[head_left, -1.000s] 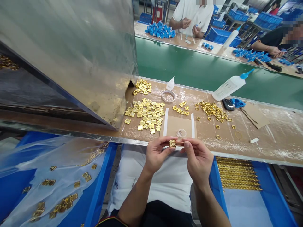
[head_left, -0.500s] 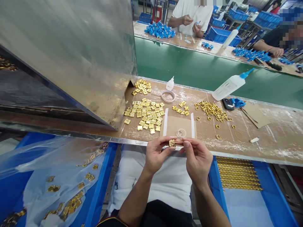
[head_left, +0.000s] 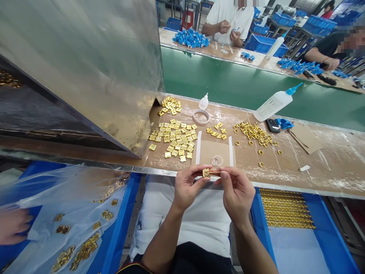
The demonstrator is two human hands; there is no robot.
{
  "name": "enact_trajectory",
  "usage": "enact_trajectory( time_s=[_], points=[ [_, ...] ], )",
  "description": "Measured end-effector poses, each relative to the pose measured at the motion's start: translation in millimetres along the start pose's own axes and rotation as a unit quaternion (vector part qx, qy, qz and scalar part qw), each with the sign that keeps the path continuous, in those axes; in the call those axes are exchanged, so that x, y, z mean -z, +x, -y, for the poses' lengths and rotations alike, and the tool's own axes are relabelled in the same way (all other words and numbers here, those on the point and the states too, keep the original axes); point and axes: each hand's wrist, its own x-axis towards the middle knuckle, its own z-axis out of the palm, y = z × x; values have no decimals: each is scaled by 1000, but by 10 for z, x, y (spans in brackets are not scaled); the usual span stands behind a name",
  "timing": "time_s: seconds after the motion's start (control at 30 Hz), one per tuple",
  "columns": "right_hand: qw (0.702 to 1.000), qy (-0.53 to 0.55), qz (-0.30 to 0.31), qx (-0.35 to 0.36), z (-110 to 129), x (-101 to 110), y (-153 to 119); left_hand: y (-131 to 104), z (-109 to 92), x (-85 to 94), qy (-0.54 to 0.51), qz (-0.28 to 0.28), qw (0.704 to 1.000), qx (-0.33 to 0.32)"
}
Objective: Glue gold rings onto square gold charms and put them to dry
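Note:
Between the thumb and fingers of my left hand [head_left: 186, 186] is a small gold metal piece [head_left: 206, 173], roughly square with raised edges. My right hand [head_left: 237, 190] pinches a thin stick [head_left: 215, 172], whose tip meets the right side of the gold piece. Both hands are over the table's front edge. Just beyond them, a small clear round dish [head_left: 217, 160] rests on a cardboard sheet [head_left: 203, 152] held by white tape strips. Flat gold pieces [head_left: 178, 139] are spread at left. A pile of gold rings [head_left: 253, 133] lies to the right.
A slanted metal panel [head_left: 114, 76] blocks the left. A large glue bottle [head_left: 273, 105], a small white bottle [head_left: 203, 102] and a tape roll [head_left: 201, 116] stand along the back. Blue bins [head_left: 330, 228] flank my lap. Another person's hand [head_left: 14, 226] is over the left bin.
Another person's hand has come in at the lower left over the bin. The view has shifted slightly. My hands stay in almost the same pose, with the stick still at the gold piece.

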Motion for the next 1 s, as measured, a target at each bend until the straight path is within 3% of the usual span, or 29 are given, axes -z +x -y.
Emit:
enact_trajectory(
  time_s=[0.43, 1.0],
  points=[
    [1000, -10, 0, 21, -32, 1, -11, 6, 2, 3, -4, 0, 1000, -9],
    [995, -60, 50, 66, -34, 69, 18, 5, 27, 15, 6, 12, 1000, -28]
  ],
)
